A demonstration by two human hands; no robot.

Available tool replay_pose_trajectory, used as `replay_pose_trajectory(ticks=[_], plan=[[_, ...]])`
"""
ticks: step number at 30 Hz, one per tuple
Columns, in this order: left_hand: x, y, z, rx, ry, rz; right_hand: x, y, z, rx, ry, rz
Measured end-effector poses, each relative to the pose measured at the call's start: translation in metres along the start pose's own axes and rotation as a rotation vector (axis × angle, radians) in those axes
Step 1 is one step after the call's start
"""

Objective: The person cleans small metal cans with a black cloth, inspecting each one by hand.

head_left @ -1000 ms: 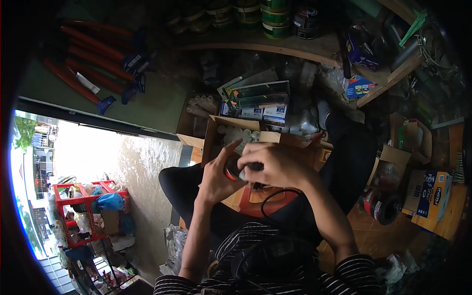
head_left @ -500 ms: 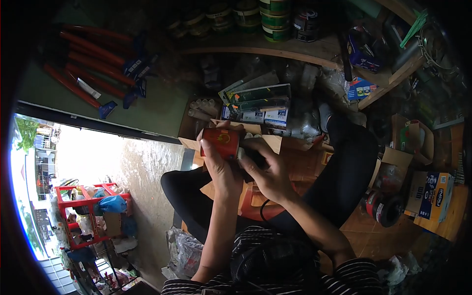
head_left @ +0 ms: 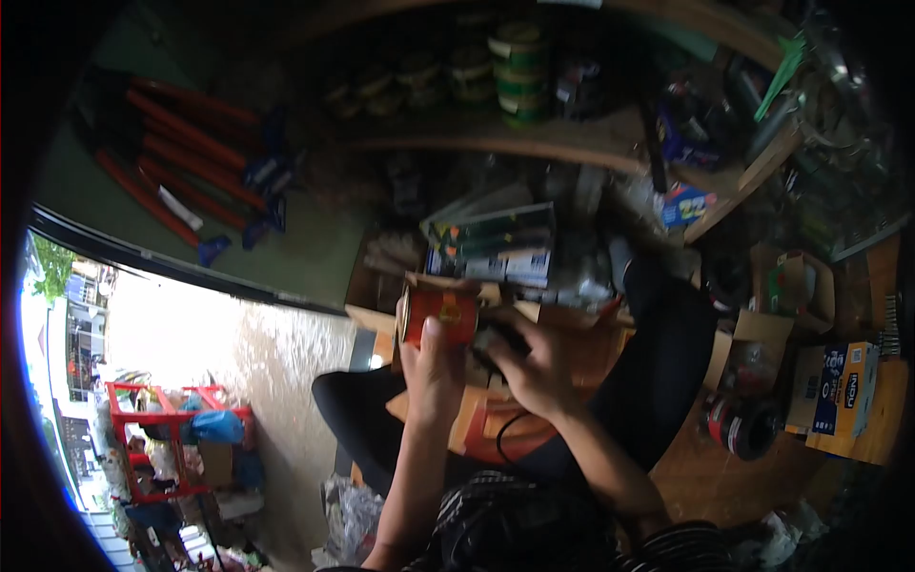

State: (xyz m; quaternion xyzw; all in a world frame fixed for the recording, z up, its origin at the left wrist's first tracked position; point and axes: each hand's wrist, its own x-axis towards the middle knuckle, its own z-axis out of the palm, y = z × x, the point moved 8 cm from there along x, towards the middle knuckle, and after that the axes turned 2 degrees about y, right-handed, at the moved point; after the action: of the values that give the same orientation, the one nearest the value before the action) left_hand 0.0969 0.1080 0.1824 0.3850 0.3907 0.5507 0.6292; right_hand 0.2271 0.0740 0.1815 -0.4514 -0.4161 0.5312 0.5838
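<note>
A red can-shaped container point(head_left: 450, 317) with a yellowish mark is held upright in my left hand point(head_left: 431, 367), the thumb lying across its front. My right hand point(head_left: 534, 367) is just right of the can, its fingers curled around something dark and small that I cannot make out. A black cord point(head_left: 502, 437) hangs in a curve below that hand. Behind the can stands an open cardboard box point(head_left: 376, 317) with whitish rolls, beside green and white packages point(head_left: 496, 243).
Orange-handled tools point(head_left: 181, 157) hang at the upper left. Cans point(head_left: 521, 76) stand on a wooden shelf point(head_left: 572, 148). At the right are a blue-orange box point(head_left: 843, 391) and a black-red spool point(head_left: 739, 424). A red rack point(head_left: 157, 434) stands outside at the lower left.
The view has tilted, so the surroundings appear lower. The can has turned more upright, and my left thumb now lies across its front. My right hand remains beside it.
</note>
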Motion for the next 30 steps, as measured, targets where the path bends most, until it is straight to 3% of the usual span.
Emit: replay_pose_trajectory(ticks=[1, 3, 5, 6, 9, 12, 14, 17, 20, 22, 25, 27, 30], plan=[[0.008, 0.008, 0.003, 0.034, -0.02, 0.034, 0.002, 0.002, 0.0, 0.081, -0.049, 0.064], [0.033, 0.035, 0.022, 0.112, -0.044, 0.158, 0.007, 0.001, -0.001, -0.119, -0.166, 0.087], [0.064, 0.068, 0.053, 0.285, -0.144, 0.292, 0.01, -0.01, -0.013, -0.296, -0.037, 0.024], [0.077, 0.087, 0.08, 0.375, -0.19, 0.359, 0.011, -0.004, -0.021, -0.566, 0.09, -0.171], [0.108, 0.135, 0.17, 0.509, -0.294, 0.499, 0.009, -0.007, -0.024, -0.578, 0.133, -0.268], [0.153, 0.139, 0.235, 0.678, -0.378, 0.564, 0.001, -0.011, -0.016, -0.53, 0.054, -0.258], [0.174, 0.119, 0.262, 0.752, -0.42, 0.623, -0.002, -0.007, -0.008, -0.52, -0.019, -0.305], [0.193, 0.046, 0.275, 0.826, -0.514, 0.452, -0.009, 0.001, 0.003, -0.583, -0.155, -0.263], [0.22, -0.036, 0.268, 1.205, -0.411, 0.337, -0.018, 0.015, 0.01, -0.622, -0.24, -0.236], [0.238, -0.073, 0.27, 1.292, -0.382, 0.357, -0.023, 0.03, 0.016, -0.643, -0.314, -0.206], [0.267, -0.112, 0.28, 1.341, -0.35, 0.417, -0.029, 0.045, 0.024, -0.788, -0.3, -0.358], [0.281, -0.13, 0.288, 1.361, -0.305, 0.393, -0.029, 0.042, 0.021, -0.819, -0.364, -0.219], [0.289, -0.147, 0.301, 1.336, -0.351, 0.421, -0.025, 0.038, 0.019, -0.903, -0.439, -0.222]])
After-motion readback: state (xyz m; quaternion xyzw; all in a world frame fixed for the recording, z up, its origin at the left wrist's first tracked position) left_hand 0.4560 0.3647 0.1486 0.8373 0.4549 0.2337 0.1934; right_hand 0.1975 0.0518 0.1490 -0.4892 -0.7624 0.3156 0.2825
